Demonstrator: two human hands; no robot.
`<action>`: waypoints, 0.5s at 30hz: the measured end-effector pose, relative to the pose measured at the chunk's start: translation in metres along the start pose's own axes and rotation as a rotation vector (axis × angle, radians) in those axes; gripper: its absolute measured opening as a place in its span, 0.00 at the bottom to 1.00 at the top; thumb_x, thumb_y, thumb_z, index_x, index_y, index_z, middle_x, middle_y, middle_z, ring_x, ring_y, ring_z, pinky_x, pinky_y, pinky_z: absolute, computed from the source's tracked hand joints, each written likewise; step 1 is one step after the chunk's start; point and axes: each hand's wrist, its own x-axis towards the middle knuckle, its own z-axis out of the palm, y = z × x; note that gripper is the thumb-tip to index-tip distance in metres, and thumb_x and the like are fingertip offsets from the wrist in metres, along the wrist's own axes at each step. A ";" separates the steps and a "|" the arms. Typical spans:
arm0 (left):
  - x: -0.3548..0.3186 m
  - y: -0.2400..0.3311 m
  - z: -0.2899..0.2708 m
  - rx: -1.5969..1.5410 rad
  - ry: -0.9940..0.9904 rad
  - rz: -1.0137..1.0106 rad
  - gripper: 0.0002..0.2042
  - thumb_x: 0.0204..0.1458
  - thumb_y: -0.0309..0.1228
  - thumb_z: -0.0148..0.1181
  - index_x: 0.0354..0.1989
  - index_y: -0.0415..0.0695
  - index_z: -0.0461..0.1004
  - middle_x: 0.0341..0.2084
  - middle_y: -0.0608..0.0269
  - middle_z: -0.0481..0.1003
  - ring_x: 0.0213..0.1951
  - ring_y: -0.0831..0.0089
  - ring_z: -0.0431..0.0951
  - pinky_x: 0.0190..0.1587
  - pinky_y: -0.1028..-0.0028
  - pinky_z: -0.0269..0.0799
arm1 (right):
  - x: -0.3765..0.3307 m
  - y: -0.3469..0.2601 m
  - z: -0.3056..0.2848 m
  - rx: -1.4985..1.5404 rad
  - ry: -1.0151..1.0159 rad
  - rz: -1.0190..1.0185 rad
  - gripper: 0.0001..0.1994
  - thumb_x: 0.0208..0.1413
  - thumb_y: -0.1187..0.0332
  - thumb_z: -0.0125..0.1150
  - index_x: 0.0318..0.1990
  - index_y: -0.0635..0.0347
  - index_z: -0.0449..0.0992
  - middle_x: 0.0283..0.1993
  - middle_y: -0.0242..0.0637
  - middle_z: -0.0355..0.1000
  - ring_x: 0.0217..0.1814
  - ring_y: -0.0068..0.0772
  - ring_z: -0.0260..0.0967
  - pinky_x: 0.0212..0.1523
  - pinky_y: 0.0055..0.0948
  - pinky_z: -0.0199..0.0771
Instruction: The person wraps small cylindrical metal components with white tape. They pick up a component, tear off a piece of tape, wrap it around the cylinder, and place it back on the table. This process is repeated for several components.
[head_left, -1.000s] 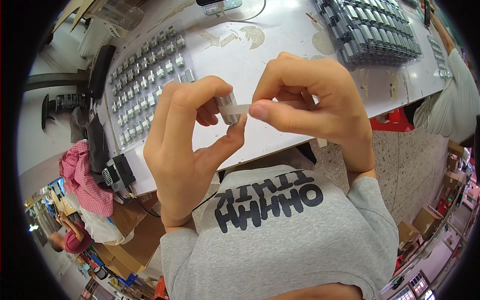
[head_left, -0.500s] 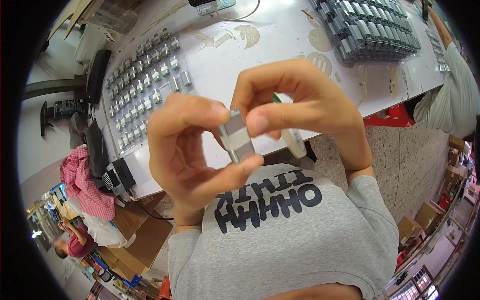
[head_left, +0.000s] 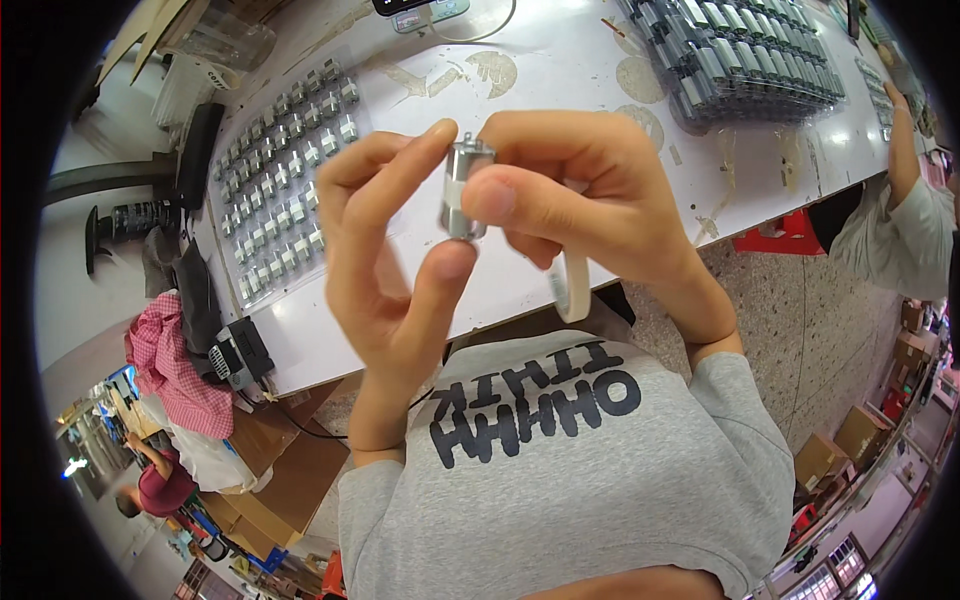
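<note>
Above the table's near edge, a small silver electric motor (head_left: 455, 212) stands roughly upright between my hands, a pale band around its middle. My left hand (head_left: 365, 270) grips it by the ends, index fingertip near the top and thumb at the bottom. From the other side my right hand (head_left: 600, 190) presses its thumb against the motor; the fingers behind are partly hidden. A narrow roll of whitish tape (head_left: 572, 292) hangs below the right hand's curled fingers, also held by it.
A clear tray of similar motors (head_left: 270, 190) lies on the table's left. Stacked trays of motors (head_left: 750, 60) stand at the back right. A phone-like device (head_left: 430, 15) with a cable sits at the far edge. Another person's arm (head_left: 903, 150) reaches in at the right.
The motor has turned from tilted to nearly upright and moved up slightly. My left hand's fingers have straightened somewhat, and the tape roll has swung to show more of its side.
</note>
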 end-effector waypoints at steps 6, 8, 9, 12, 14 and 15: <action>0.021 0.022 -0.007 0.339 -0.221 0.104 0.20 0.31 0.19 0.64 0.38 0.40 0.72 0.30 0.61 0.70 0.33 0.72 0.70 0.31 0.78 0.65 | 0.002 -0.002 0.001 -0.213 0.044 0.047 0.10 0.48 0.66 0.58 0.22 0.64 0.72 0.13 0.25 0.61 0.15 0.11 0.54 0.14 0.14 0.50; 0.022 0.024 -0.007 0.299 -0.187 0.048 0.17 0.31 0.18 0.64 0.34 0.40 0.72 0.29 0.62 0.70 0.31 0.76 0.70 0.29 0.82 0.67 | 0.002 -0.001 -0.006 -0.277 -0.026 0.023 0.07 0.50 0.69 0.56 0.25 0.63 0.72 0.14 0.24 0.62 0.15 0.10 0.56 0.14 0.12 0.52; 0.021 0.025 -0.009 0.259 -0.171 0.002 0.17 0.31 0.18 0.65 0.34 0.40 0.72 0.29 0.63 0.70 0.32 0.76 0.70 0.29 0.82 0.67 | 0.002 -0.006 -0.011 -0.302 -0.075 0.052 0.07 0.50 0.69 0.56 0.26 0.63 0.73 0.15 0.25 0.63 0.16 0.10 0.57 0.15 0.12 0.53; 0.021 0.033 -0.012 0.118 -0.200 -0.151 0.18 0.30 0.17 0.65 0.34 0.39 0.71 0.30 0.63 0.69 0.32 0.78 0.69 0.29 0.83 0.69 | 0.000 -0.016 -0.018 -0.295 -0.136 0.088 0.07 0.49 0.69 0.56 0.26 0.63 0.72 0.16 0.26 0.63 0.18 0.12 0.59 0.17 0.13 0.54; 0.020 0.034 -0.012 0.007 -0.224 -0.230 0.19 0.30 0.17 0.65 0.35 0.39 0.70 0.32 0.63 0.68 0.33 0.78 0.69 0.31 0.82 0.71 | 0.000 -0.017 -0.019 -0.239 -0.136 0.076 0.07 0.49 0.69 0.57 0.25 0.64 0.72 0.17 0.26 0.64 0.18 0.13 0.59 0.18 0.13 0.55; 0.020 0.033 -0.011 -0.053 -0.229 -0.255 0.20 0.30 0.17 0.65 0.36 0.38 0.69 0.33 0.63 0.68 0.33 0.78 0.69 0.32 0.82 0.72 | -0.001 -0.017 -0.017 -0.197 -0.126 0.061 0.07 0.48 0.69 0.57 0.25 0.64 0.72 0.18 0.27 0.64 0.18 0.13 0.60 0.18 0.12 0.55</action>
